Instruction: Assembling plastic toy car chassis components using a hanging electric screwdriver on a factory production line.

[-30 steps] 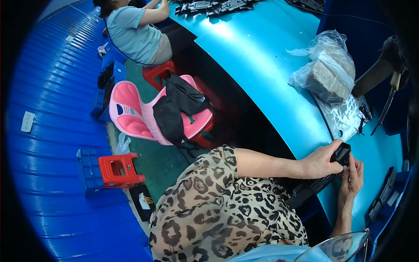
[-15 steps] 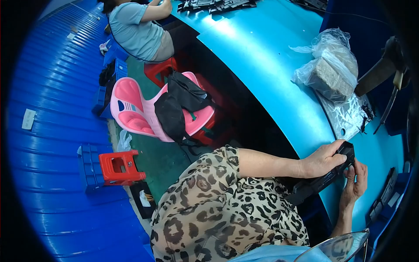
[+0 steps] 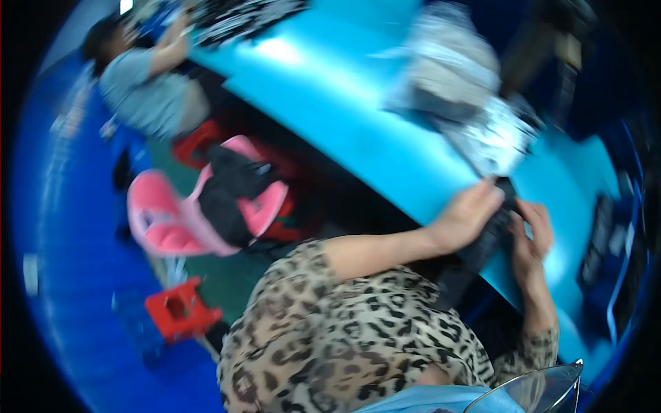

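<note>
A long black plastic part (image 3: 483,242) slants over the table's near edge, its lower end by my body. My left hand (image 3: 467,215) is closed around its upper stretch from the left side, thumb lying along the top. At its right side, my right hand (image 3: 533,237) has its fingers bent against the part near the upper end. Motion blur hides the part's details and the exact fingertip contact.
On the blue table (image 3: 330,103) a brick-like block in clear plastic (image 3: 451,76) lies beyond my hands, with a shiny sheet (image 3: 492,141) beside it. More black parts (image 3: 597,237) are at the right. A pink seat (image 3: 165,217), a red stool (image 3: 182,310) and a seated co-worker (image 3: 148,89) are left.
The whole view has swung, so table, seat and co-worker appear shifted left and blurred. Both hands still hold the black part, which now points more steeply upward in the picture.
</note>
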A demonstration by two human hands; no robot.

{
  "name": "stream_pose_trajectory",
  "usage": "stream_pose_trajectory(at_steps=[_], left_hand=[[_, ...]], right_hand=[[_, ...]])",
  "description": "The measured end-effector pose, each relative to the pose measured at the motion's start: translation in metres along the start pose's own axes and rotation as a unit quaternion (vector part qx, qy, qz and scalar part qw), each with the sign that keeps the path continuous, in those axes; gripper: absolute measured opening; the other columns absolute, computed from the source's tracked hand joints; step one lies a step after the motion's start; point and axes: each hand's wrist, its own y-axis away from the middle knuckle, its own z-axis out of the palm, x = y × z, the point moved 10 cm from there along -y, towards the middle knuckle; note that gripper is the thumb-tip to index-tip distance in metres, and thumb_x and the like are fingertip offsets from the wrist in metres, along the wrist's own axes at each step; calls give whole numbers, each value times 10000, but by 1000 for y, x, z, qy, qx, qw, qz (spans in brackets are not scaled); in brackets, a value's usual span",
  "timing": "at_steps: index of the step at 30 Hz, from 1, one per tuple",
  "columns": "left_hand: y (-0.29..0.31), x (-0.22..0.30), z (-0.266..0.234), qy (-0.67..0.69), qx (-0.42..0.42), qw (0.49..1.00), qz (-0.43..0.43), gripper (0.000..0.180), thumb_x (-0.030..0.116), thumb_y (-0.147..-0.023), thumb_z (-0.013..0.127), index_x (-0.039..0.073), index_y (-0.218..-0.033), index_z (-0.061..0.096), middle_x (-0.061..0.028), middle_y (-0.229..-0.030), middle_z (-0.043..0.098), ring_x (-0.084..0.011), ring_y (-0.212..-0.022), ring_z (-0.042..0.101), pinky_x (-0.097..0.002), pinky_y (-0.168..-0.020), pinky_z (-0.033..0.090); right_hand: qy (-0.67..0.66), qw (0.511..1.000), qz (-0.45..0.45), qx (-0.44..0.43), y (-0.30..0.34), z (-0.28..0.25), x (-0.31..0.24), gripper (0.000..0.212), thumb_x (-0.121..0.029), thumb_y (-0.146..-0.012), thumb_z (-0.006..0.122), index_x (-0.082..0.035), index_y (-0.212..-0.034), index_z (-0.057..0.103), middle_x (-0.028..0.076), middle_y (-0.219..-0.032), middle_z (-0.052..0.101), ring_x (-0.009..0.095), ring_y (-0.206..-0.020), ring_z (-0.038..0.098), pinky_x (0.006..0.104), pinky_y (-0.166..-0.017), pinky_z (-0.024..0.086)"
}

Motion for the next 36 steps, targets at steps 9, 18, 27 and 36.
stream_pose_trajectory(at_steps=[9,18,27,36], left_hand=[[3,-5,23,233,-52,964,-114,272,230,-898,364,27,-1047,467,3,-816,542,-27,-663,495,-155,-567,410],[2,-6,29,222,-75,966,-111,290,242,-899,363,17,-1057,451,4,-824,527,-22,-682,486,-147,-576,405],[2,-4,27,214,-84,969,-91,281,216,-898,367,15,-1076,451,0,-860,530,-23,-736,482,-159,-637,409],[2,-4,26,211,-80,970,-93,267,193,-896,367,10,-1068,458,-8,-878,536,-30,-749,492,-165,-659,413]], right_hand=[[99,980,-147,86,-5,-23,-25,245,-12,-635,622,-6,-867,547,78,-729,527,217,-632,487,314,-579,357],[83,980,-149,103,-6,-24,-22,267,-11,-594,643,-22,-848,561,62,-729,545,210,-665,512,310,-605,367],[46,987,-132,76,-9,-20,-19,263,-4,-595,637,-22,-846,560,65,-731,548,200,-649,506,307,-582,351],[15,993,-112,32,-13,-17,-16,215,-16,-615,626,-21,-824,575,54,-718,548,175,-643,503,298,-615,342]])
